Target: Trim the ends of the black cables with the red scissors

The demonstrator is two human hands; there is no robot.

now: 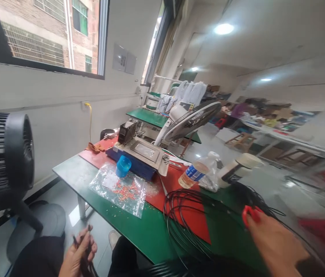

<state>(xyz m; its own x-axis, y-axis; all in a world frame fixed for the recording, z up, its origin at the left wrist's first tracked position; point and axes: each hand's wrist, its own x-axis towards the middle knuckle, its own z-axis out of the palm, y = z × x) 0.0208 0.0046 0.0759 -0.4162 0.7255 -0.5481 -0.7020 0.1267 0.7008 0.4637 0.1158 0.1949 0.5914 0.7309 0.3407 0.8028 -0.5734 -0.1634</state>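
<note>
My left hand point(79, 252) is closed around a black cable point(75, 240), whose cut end sticks up between the fingers, low over my lap. At the right, my right hand point(277, 240) is smeared by motion and grips a red-handled tool point(250, 216) above the green tabletop; its exact kind is too blurred to tell. Between the hands, a loose coil of black cable point(179, 215) lies across the red mat point(199, 227) and the green surface. More black cable point(246, 194) is bunched beyond my right hand.
On the table point(107, 209) lie a clear plastic bag point(100, 188) with small orange-red pieces point(126, 190), a blue cup point(123, 166), a blue-based machine point(139, 163), and a labelled bottle point(193, 174). A black fan point(18, 154) stands left; a white fan point(194, 121) leans behind.
</note>
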